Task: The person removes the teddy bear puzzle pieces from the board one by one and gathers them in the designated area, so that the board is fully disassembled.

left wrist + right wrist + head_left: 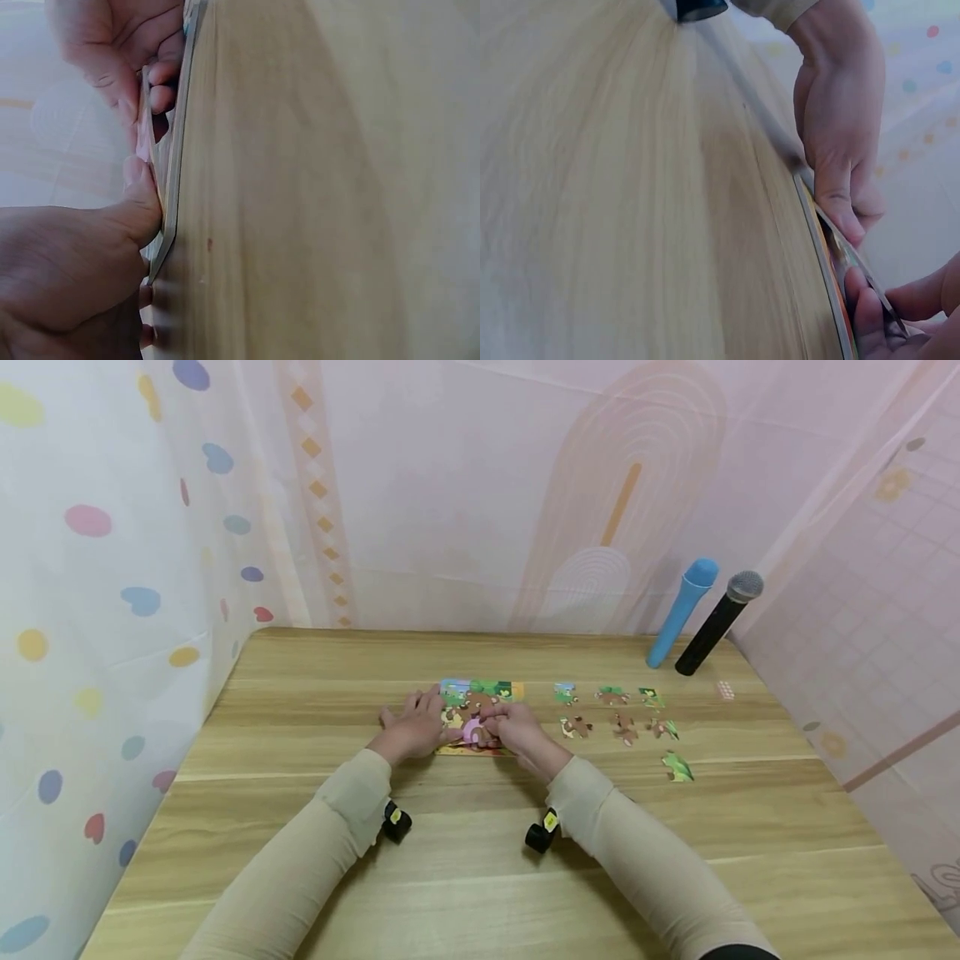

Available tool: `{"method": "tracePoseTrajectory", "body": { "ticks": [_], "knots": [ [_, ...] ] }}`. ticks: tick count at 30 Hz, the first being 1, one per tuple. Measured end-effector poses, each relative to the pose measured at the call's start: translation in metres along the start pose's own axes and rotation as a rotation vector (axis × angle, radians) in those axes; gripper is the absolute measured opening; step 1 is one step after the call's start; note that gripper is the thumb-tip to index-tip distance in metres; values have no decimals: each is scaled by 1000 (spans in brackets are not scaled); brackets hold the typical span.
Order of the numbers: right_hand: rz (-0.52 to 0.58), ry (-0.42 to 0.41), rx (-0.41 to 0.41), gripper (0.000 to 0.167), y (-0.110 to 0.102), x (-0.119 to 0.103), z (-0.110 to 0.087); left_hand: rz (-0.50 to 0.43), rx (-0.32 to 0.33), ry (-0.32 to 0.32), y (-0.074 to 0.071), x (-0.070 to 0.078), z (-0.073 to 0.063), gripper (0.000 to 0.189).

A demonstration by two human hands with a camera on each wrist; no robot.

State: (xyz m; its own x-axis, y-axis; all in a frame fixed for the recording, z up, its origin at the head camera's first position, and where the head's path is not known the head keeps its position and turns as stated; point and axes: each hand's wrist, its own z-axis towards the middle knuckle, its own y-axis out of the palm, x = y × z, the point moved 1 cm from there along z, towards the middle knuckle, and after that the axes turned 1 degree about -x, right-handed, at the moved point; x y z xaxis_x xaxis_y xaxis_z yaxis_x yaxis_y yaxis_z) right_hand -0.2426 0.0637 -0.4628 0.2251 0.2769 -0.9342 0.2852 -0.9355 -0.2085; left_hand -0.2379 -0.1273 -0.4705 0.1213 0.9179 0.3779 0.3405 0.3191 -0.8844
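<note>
A small picture puzzle board [518,691] lies on the table with a colourful bear picture in it. My right hand [519,735] pinches a pink and brown puzzle piece [472,732] between thumb and fingers over the board's lower part. In the left wrist view that puzzle piece [145,146] stands tilted, its far end lifted off the board. My left hand [417,724] rests at the board's left side with fingers spread. Its thumb [841,214] presses the near end of the piece down, as the right wrist view shows.
Several loose puzzle pieces [576,727] lie in rows right of the board, with a green piece [677,767] nearer. A blue microphone [681,614] and a black microphone [716,625] lean at the back right. Patterned curtains [450,510] border the wooden table [465,893].
</note>
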Motion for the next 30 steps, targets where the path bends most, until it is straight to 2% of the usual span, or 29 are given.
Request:
{"method": "tracePoseTrajectory", "body": {
  "ticks": [4,7,11,14,17,20,26,30],
  "knots": [
    [-23,-12,-34,21,2,-2,0,-42,0,21,-4,-8,-5,79],
    [-14,-16,-62,21,2,-3,1,-72,-31,30,-9,-12,-7,89],
    [-11,3,-57,20,-1,-2,1,-108,-90,56,-15,-10,-10,97],
    [-21,11,-58,20,-2,-1,0,-184,-119,58,-17,-7,-12,102],
    [-31,12,-69,20,-2,0,-1,-241,-138,29,-16,-7,-12,105],
    [-46,20,-64,18,-2,-1,-2,-230,-128,16,-12,-9,-9,105],
    [-53,12,-41,18,-3,-4,-1,-229,-60,-9,-8,-8,-1,106],
    [-48,26,-6,18,-2,-4,-1,-198,-62,-27,-9,-2,-1,99]
  ]
}}
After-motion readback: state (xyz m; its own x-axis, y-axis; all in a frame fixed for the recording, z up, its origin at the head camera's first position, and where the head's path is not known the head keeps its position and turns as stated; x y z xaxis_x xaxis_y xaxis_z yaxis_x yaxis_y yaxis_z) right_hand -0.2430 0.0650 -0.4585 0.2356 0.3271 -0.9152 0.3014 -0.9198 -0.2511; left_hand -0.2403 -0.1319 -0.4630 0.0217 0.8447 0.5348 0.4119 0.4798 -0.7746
